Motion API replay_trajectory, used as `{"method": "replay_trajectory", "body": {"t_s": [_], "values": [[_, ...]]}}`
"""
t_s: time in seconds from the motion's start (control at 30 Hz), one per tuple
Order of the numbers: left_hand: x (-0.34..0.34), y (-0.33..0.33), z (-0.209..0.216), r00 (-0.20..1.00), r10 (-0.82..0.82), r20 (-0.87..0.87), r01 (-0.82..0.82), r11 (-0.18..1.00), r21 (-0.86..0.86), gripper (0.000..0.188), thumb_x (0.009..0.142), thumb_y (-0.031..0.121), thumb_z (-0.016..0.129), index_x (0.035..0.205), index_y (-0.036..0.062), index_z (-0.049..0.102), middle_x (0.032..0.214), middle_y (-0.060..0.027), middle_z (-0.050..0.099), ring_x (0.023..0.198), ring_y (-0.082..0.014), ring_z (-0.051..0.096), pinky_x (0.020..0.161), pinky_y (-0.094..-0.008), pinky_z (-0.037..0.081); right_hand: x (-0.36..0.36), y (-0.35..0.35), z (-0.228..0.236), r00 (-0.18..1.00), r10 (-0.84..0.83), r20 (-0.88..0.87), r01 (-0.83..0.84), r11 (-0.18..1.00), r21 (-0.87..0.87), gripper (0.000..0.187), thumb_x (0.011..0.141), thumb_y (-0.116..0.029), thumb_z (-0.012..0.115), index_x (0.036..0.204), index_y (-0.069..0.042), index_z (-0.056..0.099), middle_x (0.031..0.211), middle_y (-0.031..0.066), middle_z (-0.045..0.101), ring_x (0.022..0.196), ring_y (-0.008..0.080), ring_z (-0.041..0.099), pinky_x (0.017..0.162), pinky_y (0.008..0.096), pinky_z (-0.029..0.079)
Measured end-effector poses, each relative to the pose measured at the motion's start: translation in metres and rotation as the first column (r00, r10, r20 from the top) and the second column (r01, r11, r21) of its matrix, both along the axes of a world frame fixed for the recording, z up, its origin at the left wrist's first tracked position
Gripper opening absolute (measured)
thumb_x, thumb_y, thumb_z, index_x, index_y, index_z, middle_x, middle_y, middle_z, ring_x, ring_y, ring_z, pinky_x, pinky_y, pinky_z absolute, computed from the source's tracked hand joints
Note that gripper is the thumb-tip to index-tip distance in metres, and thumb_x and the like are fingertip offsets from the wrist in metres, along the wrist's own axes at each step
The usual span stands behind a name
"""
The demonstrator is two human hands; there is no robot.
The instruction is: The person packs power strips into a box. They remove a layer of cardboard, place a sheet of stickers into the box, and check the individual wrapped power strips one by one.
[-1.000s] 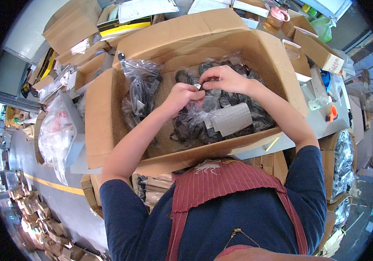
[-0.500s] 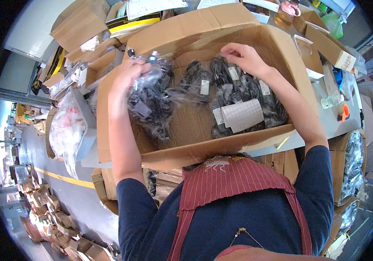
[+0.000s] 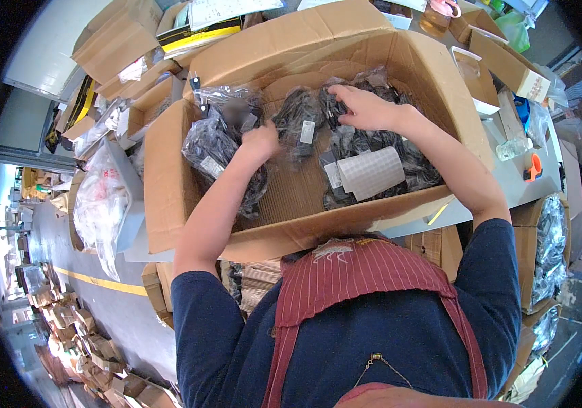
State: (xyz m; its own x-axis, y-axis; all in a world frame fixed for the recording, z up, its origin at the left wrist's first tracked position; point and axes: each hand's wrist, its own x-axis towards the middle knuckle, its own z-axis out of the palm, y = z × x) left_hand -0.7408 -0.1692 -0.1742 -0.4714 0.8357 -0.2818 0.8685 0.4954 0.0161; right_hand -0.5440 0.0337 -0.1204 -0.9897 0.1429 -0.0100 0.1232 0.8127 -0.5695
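Note:
Inside a large cardboard box lie clear plastic bags of black cables. My left hand is at the left edge of the middle bag of cables; its fingers are curled and blurred, so a grip cannot be made out. Beside it, the left bag of cables lies against the box's left side, with a dark plug end standing up. My right hand hovers over or touches the right-hand bags of cables, thumb and fingers apart. A pale, grid-patterned sheet rests on those right-hand bags.
Smaller cartons stand right of the box, near a clear bottle and an orange tape dispenser. At the left are a grey bin with plastic bags and open cartons. Bagged goods fill a carton at lower right.
My left hand has let go of the left bag of cables and moved right to the middle one. My right hand has shifted slightly left and down, its fingers spreading.

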Motion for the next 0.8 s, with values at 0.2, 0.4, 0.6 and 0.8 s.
{"method": "replay_trajectory", "body": {"t_s": [0.2,0.4,0.6,0.8], "values": [[-0.048,-0.013,0.003,0.966,0.03,0.256,-0.032,0.999,0.005,0.042,0.075,0.026,0.069,0.104,-0.0038,0.065,0.113,-0.0298,0.064,0.103,-0.0427,0.064,0.09,-0.0467,0.051,0.006,0.015,0.026,0.886,0.144,0.44,-0.181,0.983,0.043,0.06,0.082,-0.022,0.071,0.132,0.001,0.046,0.11,0.0206,0.066,0.105,0.0359,0.063,0.088,0.0429,0.05],[-0.016,0.001,0.061,0.574,0.015,0.818,-0.28,0.943,0.179,0.041,0.083,0.015,0.064,0.121,0.0019,0.066,0.108,-0.0073,0.07,0.085,-0.0144,0.062,0.079,-0.0296,0.049,0.01,0.014,0.024,0.68,0.268,0.683,-0.31,0.949,-0.063,0.053,0.077,-0.025,0.074,0.121,-0.001,0.057,0.106,0.0153,0.069,0.103,0.031,0.064,0.086,0.0403,0.049],[0.01,0.005,0.047,0.443,-0.124,0.888,-0.272,0.925,0.265,0.042,0.077,-0.001,0.055,0.116,0.0067,0.07,0.091,-0.0035,0.067,0.075,-0.0129,0.057,0.073,-0.0275,0.049,0.004,-0.001,-0.013,0.527,0.352,0.773,-0.436,0.893,-0.109,0.054,0.079,-0.029,0.073,0.125,-0.004,0.059,0.114,0.015,0.066,0.109,0.0303,0.062,0.09,0.0402,0.048],[0.016,0.002,0.029,0.742,-0.181,0.645,-0.102,0.921,0.375,0.044,0.073,-0.004,0.058,0.112,0.0107,0.071,0.081,-0.0085,0.063,0.075,-0.0184,0.059,0.072,-0.0314,0.049,0.003,-0.01,-0.003,0.373,0.321,0.87,-0.444,0.885,-0.137,0.064,0.073,-0.04,0.08,0.124,-0.006,0.059,0.12,0.0141,0.064,0.112,0.0302,0.06,0.092,0.0409,0.046]]}}
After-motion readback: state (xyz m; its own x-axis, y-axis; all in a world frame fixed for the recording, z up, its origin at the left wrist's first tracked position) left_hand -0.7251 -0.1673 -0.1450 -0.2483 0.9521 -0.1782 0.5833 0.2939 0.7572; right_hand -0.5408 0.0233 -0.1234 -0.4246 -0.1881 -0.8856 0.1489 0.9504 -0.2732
